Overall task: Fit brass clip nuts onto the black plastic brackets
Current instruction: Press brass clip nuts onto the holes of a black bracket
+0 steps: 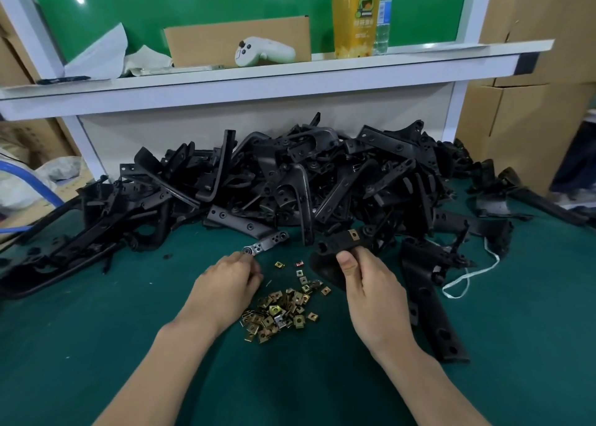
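Clip nut pile [280, 309] is on the green mat [96, 329], between my wrists. Left hand [229, 280]: fingers curled at the end of a loose bracket [266, 243]; can't tell if they pinch anything. Right hand [364, 283] grips a black bracket [335, 248], thumb on top, with one brass nut [354, 234] already on its tab. Next nut: slide it on square, hole over hole. Bracket heap [290, 174] is behind.
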Motion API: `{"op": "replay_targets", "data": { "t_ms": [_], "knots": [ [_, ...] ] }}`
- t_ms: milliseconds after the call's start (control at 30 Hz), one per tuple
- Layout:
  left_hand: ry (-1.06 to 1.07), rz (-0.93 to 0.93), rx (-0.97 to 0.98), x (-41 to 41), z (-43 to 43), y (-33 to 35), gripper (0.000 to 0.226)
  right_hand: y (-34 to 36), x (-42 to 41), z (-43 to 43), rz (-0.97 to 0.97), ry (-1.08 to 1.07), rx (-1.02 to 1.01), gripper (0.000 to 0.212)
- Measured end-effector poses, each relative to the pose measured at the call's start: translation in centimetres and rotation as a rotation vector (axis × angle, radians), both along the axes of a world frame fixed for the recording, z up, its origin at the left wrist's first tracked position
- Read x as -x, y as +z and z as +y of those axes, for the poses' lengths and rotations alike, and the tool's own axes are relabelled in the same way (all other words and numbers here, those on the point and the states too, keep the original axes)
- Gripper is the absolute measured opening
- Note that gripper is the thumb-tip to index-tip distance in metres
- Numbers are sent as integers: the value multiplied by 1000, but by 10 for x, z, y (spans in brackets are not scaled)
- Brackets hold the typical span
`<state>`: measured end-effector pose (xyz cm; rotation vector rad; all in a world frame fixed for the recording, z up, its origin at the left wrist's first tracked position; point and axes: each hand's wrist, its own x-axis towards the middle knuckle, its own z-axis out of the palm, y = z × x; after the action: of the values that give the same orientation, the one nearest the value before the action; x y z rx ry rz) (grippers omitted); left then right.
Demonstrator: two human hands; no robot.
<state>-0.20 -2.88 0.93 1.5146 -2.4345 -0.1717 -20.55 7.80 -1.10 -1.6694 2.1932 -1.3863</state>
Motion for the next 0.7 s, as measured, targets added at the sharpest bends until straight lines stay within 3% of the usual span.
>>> {"op": "replay_targets", "data": {
  "t_ms": [167, 300, 367, 700],
  "knots": [
    [103, 844, -247, -5, 23, 1, 8, 1, -2, 1, 4, 17, 0, 57],
    [39, 1559, -665, 6, 49, 3, 16, 1, -2, 2, 5, 37, 4, 57],
    [53, 1666, -745, 9, 55, 1, 19, 0, -3, 2, 16, 70, -15, 57],
    [48, 1715, -801, 17, 55, -3, 28, -1, -2, -1, 32, 79, -62, 60]
  ]
}}
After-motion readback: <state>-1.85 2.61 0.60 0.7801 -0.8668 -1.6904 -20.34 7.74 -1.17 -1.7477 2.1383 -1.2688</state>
